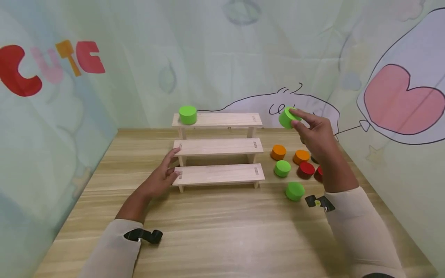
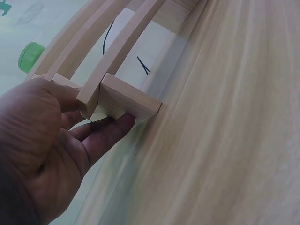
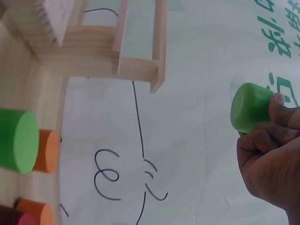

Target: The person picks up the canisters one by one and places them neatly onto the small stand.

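Note:
A three-step wooden stand (image 1: 219,173) stands on the table. My left hand (image 1: 161,177) holds its left end, fingertips touching the lower and middle steps. Close up in the left wrist view, the left hand's fingers (image 2: 110,136) touch the side support under the lowest board. My right hand (image 1: 318,135) pinches a green cylindrical block (image 1: 287,118), raised right of the stand's top step. The right wrist view shows this green block (image 3: 251,108) between thumb and fingers. Another green block (image 1: 188,115) sits on the left end of the top step.
Right of the stand lie two green blocks (image 1: 282,168), two orange blocks (image 1: 278,152) and red blocks (image 1: 306,170), with a dark one partly hidden behind the right hand. Printed cloth walls (image 1: 215,58) border the table (image 1: 222,231) at the back and sides.

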A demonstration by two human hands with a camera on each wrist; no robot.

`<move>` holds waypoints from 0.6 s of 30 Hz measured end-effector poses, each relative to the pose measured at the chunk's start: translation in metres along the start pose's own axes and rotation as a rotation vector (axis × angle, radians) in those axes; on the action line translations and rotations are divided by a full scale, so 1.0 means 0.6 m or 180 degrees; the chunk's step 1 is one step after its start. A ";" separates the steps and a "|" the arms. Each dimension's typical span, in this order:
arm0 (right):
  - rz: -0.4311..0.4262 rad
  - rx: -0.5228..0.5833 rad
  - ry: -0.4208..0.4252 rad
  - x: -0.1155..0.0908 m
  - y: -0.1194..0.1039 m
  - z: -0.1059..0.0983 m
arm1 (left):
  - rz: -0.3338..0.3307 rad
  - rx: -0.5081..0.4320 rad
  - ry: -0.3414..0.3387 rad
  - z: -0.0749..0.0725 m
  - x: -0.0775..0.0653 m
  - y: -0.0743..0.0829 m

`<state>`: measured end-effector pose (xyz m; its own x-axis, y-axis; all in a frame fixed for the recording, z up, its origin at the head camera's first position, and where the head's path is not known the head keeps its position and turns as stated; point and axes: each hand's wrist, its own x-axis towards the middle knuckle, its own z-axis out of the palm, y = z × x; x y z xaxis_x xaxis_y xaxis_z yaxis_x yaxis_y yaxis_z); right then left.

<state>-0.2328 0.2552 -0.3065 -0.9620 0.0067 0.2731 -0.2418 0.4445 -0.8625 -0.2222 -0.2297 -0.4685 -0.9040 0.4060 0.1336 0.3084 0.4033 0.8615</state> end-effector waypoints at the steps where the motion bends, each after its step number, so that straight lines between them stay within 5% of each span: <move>1: -0.0022 0.0053 0.0035 0.006 -0.006 0.005 | -0.0001 -0.0001 -0.0001 0.001 0.000 0.000; 10: -0.0249 0.0977 0.0389 0.048 -0.057 0.044 | -0.0085 0.0052 0.0012 0.004 0.000 0.003; 18: -0.0490 0.1261 0.0370 0.079 -0.097 0.087 | -0.0125 0.0117 0.0020 0.005 0.003 0.006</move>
<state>-0.2713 0.1827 -0.2658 -0.8956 0.0782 0.4379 -0.4332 0.0705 -0.8986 -0.2218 -0.2254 -0.4666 -0.9175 0.3841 0.1032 0.2832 0.4488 0.8476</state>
